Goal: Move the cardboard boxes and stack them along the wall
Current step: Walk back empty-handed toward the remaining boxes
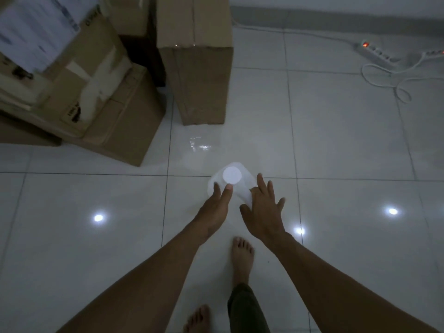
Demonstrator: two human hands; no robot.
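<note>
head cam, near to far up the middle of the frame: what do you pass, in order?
Bare foot → left hand and right hand, level with each other, both touching the next item → white plastic jug → upright cardboard box → wall.

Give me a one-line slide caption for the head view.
Left hand and right hand touch a white plastic jug on the tiled floor, near cardboard boxes and a power strip.
</note>
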